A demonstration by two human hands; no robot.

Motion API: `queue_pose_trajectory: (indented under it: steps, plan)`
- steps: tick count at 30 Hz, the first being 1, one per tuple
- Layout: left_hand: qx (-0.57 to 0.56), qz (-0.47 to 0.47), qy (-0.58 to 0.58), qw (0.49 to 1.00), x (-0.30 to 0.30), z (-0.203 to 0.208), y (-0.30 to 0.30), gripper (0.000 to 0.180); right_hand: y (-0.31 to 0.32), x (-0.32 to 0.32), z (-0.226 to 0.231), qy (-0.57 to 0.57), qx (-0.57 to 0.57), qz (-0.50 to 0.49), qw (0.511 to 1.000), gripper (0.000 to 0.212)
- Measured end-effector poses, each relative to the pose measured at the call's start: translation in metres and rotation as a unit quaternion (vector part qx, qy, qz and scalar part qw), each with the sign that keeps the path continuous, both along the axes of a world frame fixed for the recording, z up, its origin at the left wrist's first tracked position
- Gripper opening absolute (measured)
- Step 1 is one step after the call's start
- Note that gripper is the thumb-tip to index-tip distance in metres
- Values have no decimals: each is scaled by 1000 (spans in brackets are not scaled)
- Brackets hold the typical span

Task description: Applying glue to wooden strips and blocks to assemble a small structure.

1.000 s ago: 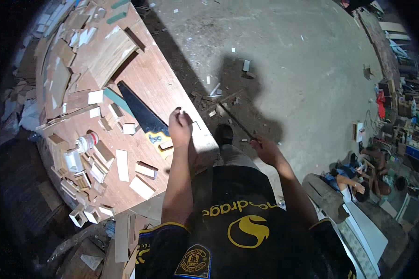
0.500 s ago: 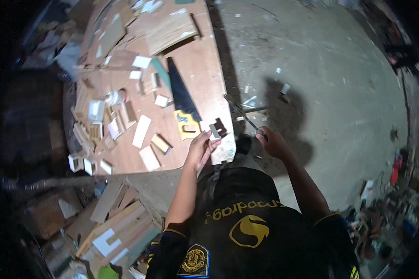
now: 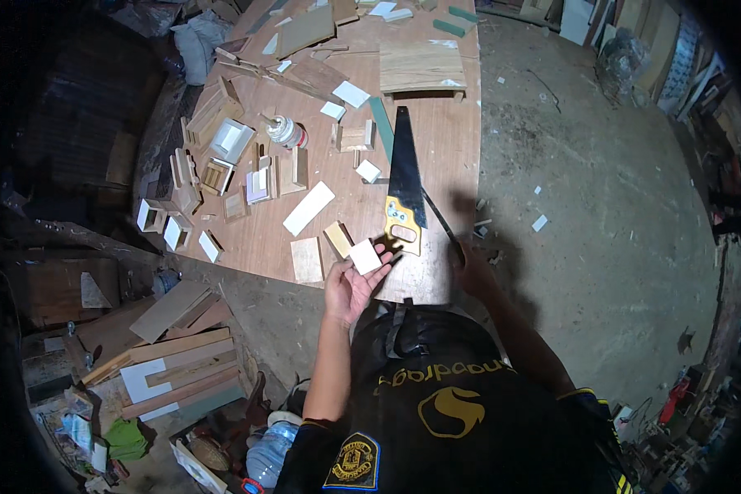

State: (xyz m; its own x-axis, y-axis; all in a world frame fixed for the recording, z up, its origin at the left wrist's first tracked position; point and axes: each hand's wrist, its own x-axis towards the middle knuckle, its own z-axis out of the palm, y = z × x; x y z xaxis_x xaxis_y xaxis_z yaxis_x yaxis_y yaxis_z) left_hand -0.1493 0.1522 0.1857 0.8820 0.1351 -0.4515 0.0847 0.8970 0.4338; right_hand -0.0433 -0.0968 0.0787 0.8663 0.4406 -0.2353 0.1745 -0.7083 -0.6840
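My left hand [image 3: 352,290] is palm up near the table's front edge and holds a small pale square wood piece [image 3: 365,257] between thumb and fingers. My right hand [image 3: 474,272] is closed round the end of a long, thin dark tool [image 3: 441,216], whose kind I cannot make out. The tool slants up and left over the table's right edge, its far end beside the saw. That handsaw [image 3: 404,173], with a black blade and yellow handle, lies just beyond my left hand. A yellowish wood block [image 3: 337,240] and a flat wood square [image 3: 307,260] lie left of that hand.
On the wooden table [image 3: 255,255] lie a white strip [image 3: 309,208], a white-and-red jar [image 3: 286,132], several small wooden boxes and a low wooden stand [image 3: 422,67]. Boards [image 3: 181,362] are stacked below left. A large clear blue bottle [image 3: 272,454] stands beside me. Scraps dot the floor.
My view has turned, shifting the table rightward. My left hand has turned the wood piece so its broad pale face shows. The dark tool in my right hand now reaches beside the saw.
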Motion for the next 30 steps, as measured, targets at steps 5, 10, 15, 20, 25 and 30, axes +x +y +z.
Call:
queue_pose_trajectory:
  steps: [5, 10, 15, 20, 25, 30]
  plan:
    - [56, 2, 44, 997, -6, -13, 58, 45, 18, 2, -16, -31, -7, -19, 999, 48]
    - [187, 2, 111, 976, -14, -17, 125, 27, 72, -8, 11, -46, -77, -30, 996, 39]
    - [313, -64, 91, 943, -33, -48, 197, 27, 142, -6, 28, -33, 19, -45, 998, 29]
    - [332, -44, 165, 928, -61, -69, 253, 32, 213, 6, 35, -29, 27, 14, 999, 29]
    - [276, 14, 163, 947, -71, -61, 270, 32, 272, 65, 23, -188, -132, -11, 973, 26]
    - [296, -17, 164, 941, -74, -58, 275, 37, 290, 105, -15, -166, -303, -31, 938, 43]
